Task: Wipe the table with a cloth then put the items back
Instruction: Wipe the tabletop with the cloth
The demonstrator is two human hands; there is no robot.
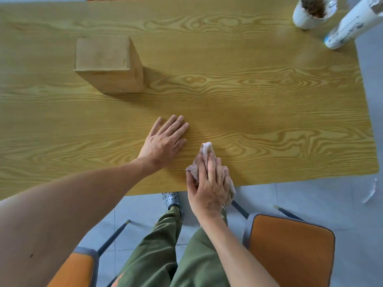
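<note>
A yellow wood-grain table (269, 96) fills the view. My right hand (209, 187) presses a crumpled pale cloth (206, 149) flat onto the table at its near edge; the cloth sticks out beyond my fingertips and at both sides. My left hand (165, 139) lies flat on the table just left of it, fingers apart, holding nothing. A plain wooden box (107, 63) stands further back on the left. At the far right corner stand a white cup with brown contents (310, 13) and a tilted white bottle (350, 25).
Two orange-seated chairs stand below the near edge, one at the right (290, 249) and one at the left (72, 270). My legs in green trousers (165, 245) are between them. A small clear scrap (371, 191) lies on the grey floor at right.
</note>
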